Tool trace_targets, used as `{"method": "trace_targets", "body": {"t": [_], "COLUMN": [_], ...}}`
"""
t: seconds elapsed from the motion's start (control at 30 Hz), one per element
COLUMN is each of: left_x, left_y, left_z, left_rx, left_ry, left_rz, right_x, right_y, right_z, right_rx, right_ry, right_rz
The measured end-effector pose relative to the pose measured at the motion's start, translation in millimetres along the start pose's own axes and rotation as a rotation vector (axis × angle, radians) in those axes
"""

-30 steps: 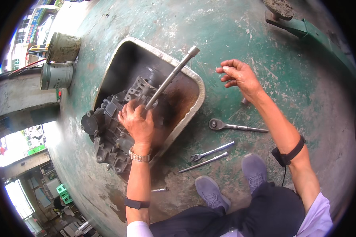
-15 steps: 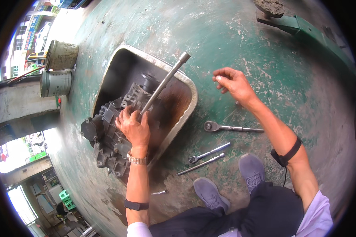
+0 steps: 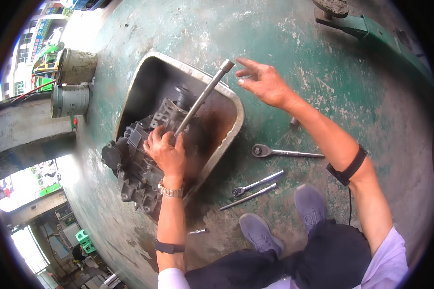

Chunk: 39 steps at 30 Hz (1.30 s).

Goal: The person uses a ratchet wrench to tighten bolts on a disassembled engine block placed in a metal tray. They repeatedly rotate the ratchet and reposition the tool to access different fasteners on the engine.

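Note:
A grey metal gearbox lies partly inside a deep, worn metal tray. My left hand rests on top of the casing, fingers bent around the lower end of a long steel bar. That lower end is mostly covered by the fingers. The bar slants up and to the right, and its thicker tip rises past the tray rim. Just right of this tip is my right hand, empty, fingers stretched toward it without visibly touching.
On the green floor right of the tray lie a large ratchet wrench, a smaller ratchet and a thin extension bar. A short socket piece is near my left forearm. Buckets stand far left; a green lift arm is far right.
My right hand has moved left and slightly up, close to the bar's upper tip, and its fingers have straightened. The left hand stays at the bar's lower end.

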<state>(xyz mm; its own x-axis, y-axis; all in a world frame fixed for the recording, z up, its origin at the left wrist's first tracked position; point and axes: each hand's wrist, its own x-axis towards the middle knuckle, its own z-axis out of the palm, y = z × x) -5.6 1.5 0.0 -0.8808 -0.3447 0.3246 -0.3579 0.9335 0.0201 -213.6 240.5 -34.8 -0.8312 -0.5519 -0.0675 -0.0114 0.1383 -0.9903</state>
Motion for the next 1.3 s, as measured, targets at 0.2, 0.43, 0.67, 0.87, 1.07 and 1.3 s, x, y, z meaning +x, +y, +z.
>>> {"method": "trace_targets", "body": {"t": [0.2, 0.43, 0.67, 0.87, 1.07, 1.3], "left_x": [-3, -3, -4, 1, 33, 96], "left_y": [-1, 0, -3, 4, 51, 137], "left_z": [2, 0, 3, -3, -11, 25], "left_rx": [-0.023, -0.025, -0.044, -0.031, -0.336, -0.718], "left_ry": [0.003, -0.017, -0.019, -0.02, 0.141, -0.007], "left_rz": [-0.004, -0.025, -0.041, -0.049, 0.071, 0.14], "right_x": [-92, -176, -159, -148, -135, -77], "right_y": [40, 64, 78, 60, 42, 8], "right_z": [-29, -9, 10, 0, -30, -47], "right_rx": [-0.187, -0.705, -0.912, -0.599, -0.28, -0.039], "right_ry": [-0.181, -0.256, -0.453, -0.481, -0.25, 0.138], "right_rz": [0.166, -0.082, -0.047, 0.357, 0.4, 0.189]}}
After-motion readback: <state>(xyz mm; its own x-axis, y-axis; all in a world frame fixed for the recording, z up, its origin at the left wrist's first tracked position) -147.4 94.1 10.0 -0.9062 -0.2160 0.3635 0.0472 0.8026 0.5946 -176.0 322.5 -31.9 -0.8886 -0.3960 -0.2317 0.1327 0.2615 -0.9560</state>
